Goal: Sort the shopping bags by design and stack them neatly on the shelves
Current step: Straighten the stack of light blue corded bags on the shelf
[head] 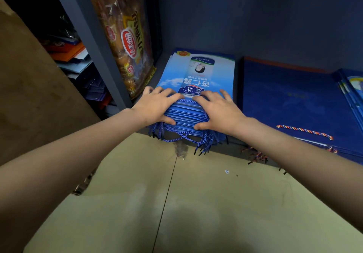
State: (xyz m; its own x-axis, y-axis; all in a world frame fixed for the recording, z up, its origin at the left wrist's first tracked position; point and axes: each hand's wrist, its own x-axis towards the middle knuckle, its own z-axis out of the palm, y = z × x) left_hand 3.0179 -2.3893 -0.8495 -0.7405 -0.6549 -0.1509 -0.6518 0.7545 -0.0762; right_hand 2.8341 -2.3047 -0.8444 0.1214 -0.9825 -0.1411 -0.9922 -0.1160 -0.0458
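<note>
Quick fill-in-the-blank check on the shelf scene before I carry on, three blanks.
1. Both hands, left hand and right hand, press on the stack of ____ blue bags.
2. The dark navy bag stack lies to the ____ of it.
3. The navy stack's top cord handle is ____.

Missing words: light; right; multicoloured

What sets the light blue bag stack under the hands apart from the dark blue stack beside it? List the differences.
The light blue bag stack shows a printed drink can and sky; the dark blue bag stack looks nearly plain. The light blue stack has solid blue cord handles; the dark blue one has multicoloured twisted cord. The left hand and right hand press on the light blue stack; the dark blue stack lies untouched. Both lie flat on the shelf, handles toward the person.
</note>
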